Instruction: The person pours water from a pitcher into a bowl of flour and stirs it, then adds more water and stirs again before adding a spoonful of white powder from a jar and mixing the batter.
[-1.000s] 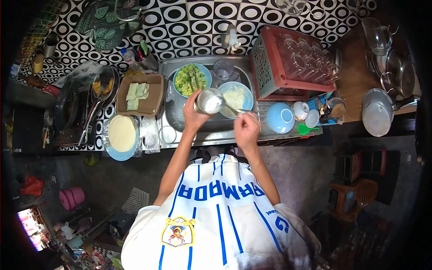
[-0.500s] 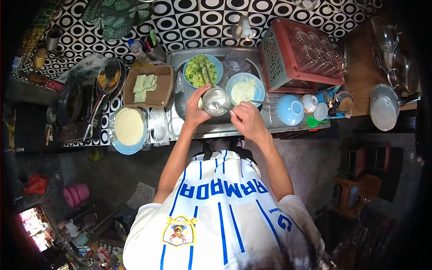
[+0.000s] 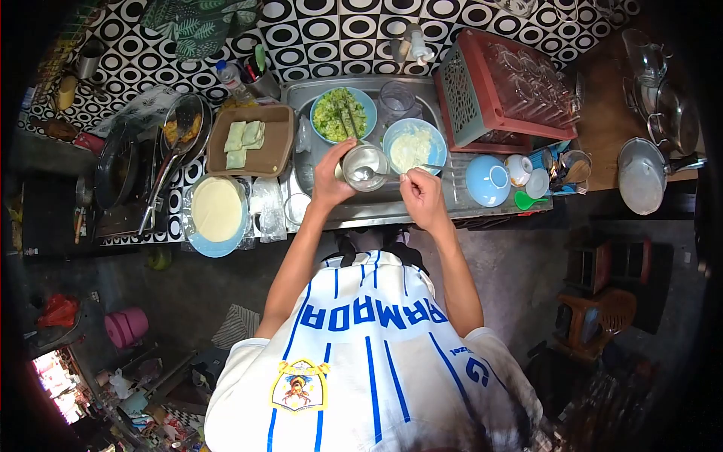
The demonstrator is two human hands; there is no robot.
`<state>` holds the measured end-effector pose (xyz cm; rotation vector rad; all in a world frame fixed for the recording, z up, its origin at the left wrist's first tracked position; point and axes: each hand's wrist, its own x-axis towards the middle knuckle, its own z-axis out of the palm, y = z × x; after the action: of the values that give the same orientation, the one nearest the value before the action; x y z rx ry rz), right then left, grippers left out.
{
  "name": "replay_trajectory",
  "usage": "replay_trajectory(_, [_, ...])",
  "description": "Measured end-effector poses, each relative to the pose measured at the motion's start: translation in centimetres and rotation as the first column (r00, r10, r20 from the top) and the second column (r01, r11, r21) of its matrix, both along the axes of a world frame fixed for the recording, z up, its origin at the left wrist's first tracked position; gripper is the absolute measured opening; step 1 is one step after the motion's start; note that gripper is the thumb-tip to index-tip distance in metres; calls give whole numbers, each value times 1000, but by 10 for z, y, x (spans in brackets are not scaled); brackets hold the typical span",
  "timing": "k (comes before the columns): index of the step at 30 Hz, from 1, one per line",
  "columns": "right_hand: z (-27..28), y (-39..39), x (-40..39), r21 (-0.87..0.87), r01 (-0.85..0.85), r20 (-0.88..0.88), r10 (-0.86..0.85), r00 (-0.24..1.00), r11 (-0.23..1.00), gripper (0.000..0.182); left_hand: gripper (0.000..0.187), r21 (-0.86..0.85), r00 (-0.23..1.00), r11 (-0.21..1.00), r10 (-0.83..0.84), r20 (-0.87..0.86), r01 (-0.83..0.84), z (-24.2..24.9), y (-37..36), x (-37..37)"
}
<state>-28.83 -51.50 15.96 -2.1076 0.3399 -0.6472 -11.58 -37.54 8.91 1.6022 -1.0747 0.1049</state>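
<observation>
My left hand (image 3: 332, 178) is wrapped round a clear glass jar (image 3: 364, 161), held tilted over the sink's front. The bowl of a metal spoon (image 3: 370, 174) lies at the jar's mouth, and my right hand (image 3: 423, 197) grips its handle with closed fingers. Right behind my right hand, a light blue bowl (image 3: 434, 154) holds a white creamy mixture (image 3: 412, 146). Another blue bowl (image 3: 370, 108) stands behind the jar, with chopped green vegetables (image 3: 329, 117) and what look like tongs in it.
A brown tray (image 3: 281, 120) with folded green wraps stands left of the sink (image 3: 354, 216), near a plate of pale round sheets (image 3: 215, 209). Pans (image 3: 119, 169) are further left. A red rack of glasses (image 3: 477, 94) and a blue bowl (image 3: 486, 181) stand on the right.
My right hand has moved slightly to the right and turned, with the spoon's handle now showing between jar and hand. The jar has shifted a little to the right.
</observation>
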Motion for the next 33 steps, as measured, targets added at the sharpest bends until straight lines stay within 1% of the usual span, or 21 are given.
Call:
replay_trajectory(3, [-4,2,1,-181,-53,22,58,998,982,30,72,1,1000,1000,-12,17,12,-2,-3,0])
replay_trajectory(6, [-4,4,3,-121,-107,26,111,993,987,30,72,7,1000,1000,-28,5,28,-4,-4,-1])
replay_trajectory(9, [-5,1,1,-18,-40,-9,40,999,999,29,72,12,1000,1000,-24,7,24,-2,-5,-2])
replay_trajectory(12, [-16,-6,-5,119,34,-45,-29,999,992,31,73,14,1000,1000,-16,6,16,-3,-6,-3])
replay_trajectory(15, [-33,-13,-11,313,28,-18,-24,1000,949,33,73,18,1000,1000,-15,-16,15,-3,-11,-4])
replay_trajectory(18, [-38,-17,-15,368,35,35,-51,998,929,34,73,22,1000,1000,-14,-23,15,-4,-20,-6])
replay_trajectory(21, [-38,-26,-21,372,54,58,-82,995,927,35,75,21,1000,1000,-2,-17,2,-5,-30,-8])
replay_trajectory(27, [-38,-65,-39,418,176,93,-234,968,891,35,83,71,998,997,39,-43,-36,-4,-49,-15])
replay_trajectory(28, [-42,-74,-42,437,228,97,-297,950,870,35,85,83,997,995,54,-48,-50,-6,-52,-15])
replay_trajectory(31, [-35,-98,-54,428,261,158,-356,921,865,34,85,81,996,995,72,-61,-67,-14,-60,-14])
replay_trajectory(33, [-32,-107,-60,408,302,132,-383,914,861,34,85,74,992,993,102,-77,-97,-18,-65,-14])
